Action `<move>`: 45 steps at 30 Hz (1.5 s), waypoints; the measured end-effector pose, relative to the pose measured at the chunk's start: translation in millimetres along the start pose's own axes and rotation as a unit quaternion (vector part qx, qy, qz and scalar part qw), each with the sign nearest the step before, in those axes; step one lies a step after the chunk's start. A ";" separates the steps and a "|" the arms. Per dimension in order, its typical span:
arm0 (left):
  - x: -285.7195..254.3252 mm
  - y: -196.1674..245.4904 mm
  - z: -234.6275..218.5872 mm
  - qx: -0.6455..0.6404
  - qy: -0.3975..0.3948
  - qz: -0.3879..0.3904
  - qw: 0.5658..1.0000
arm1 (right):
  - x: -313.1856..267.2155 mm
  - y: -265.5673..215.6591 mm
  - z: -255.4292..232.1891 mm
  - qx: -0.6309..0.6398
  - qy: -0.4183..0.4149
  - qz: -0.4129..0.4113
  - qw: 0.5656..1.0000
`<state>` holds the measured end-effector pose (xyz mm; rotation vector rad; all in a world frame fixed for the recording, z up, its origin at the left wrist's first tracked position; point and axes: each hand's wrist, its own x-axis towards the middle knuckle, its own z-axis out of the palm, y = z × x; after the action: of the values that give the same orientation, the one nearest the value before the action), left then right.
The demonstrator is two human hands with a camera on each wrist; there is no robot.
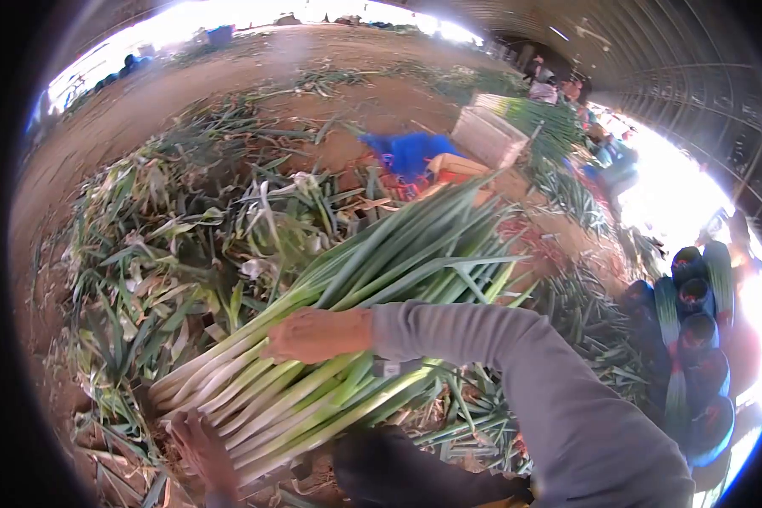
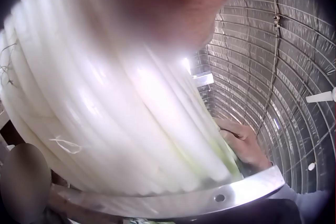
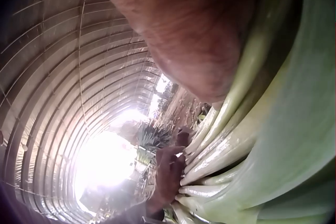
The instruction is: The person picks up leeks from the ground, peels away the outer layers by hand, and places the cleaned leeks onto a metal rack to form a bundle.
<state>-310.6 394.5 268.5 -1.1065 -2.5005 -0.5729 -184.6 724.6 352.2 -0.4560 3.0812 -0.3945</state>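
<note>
Right hand (image 1: 313, 335) laid across the top of a big bundle of green onions (image 1: 347, 313), arm in a grey sleeve (image 1: 525, 372) reaching in from the lower right, elbow bent, palm down and fingers curved over the stalks; grip wrapped on the bundle about where white turns to green. Left hand (image 1: 201, 449) low at the bottom edge, at the white root ends of the same bundle, touching them from below; grip there blurred, cannot tell if spread or curled. In the left wrist view, only a blurred part of this hand close over the thick white stalks (image 2: 121, 108), with the other hand further along the bundle. Bundle lying slanted, white ends to the lower left, long green leaves fanning to the upper right, held just above a heap of cut leaves and trimmings (image 1: 178, 229). Stalks smooth, round and glossy, leaves flat and long. Trimmings limp, pale green and yellowish, spread over a bare earth floor (image 1: 144, 102). Behind, a blue cloth (image 1: 411, 152), a pale crate (image 1: 487, 135) and more tied bundles (image 1: 550, 127). Around all, a long tunnel with an arched ribbed roof (image 3: 58, 77), bright daylight at the open end.
</note>
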 end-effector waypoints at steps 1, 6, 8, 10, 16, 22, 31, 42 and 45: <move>-0.8 -1.4 -0.1 -0.017 -0.014 -0.020 1.000 | -1.2 -0.7 -1.3 0.014 0.011 -0.011 1.000; -2.4 -0.4 -3.8 -0.023 -0.024 -0.043 0.999 | -19.6 0.4 0.3 -0.061 0.043 -0.036 0.997; -4.0 -1.8 -4.0 -0.040 -0.039 -0.051 0.997 | -44.2 -2.2 -26.8 -0.183 -0.002 -0.026 0.983; -4.8 1.6 -5.6 -0.012 -0.059 -0.086 0.994 | -63.4 0.9 -55.0 -0.197 -0.070 0.027 0.977; -21.9 -29.6 22.1 -0.024 0.009 -0.015 1.000 | -86.1 5.8 -61.9 -0.299 -0.099 0.044 0.948; -4.5 -9.8 2.8 -0.013 0.023 -0.017 1.000 | -73.2 22.9 -69.4 -0.278 -0.007 -0.027 0.960; -8.4 -15.1 9.6 -0.025 0.013 -0.021 0.999 | -74.4 7.9 -52.1 -0.150 -0.044 0.056 0.986; -22.0 -32.1 20.8 -0.110 0.022 -0.024 0.993 | -92.9 50.9 -23.9 -0.313 -0.030 -0.013 0.949; -32.7 -26.6 -33.7 -0.241 0.069 -0.034 0.967 | -79.8 11.6 -40.1 -0.215 0.026 0.077 0.973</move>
<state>-305.0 341.5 276.4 -1.0913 -2.3454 -1.2824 -113.0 768.0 385.4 -0.2031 3.2148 0.2767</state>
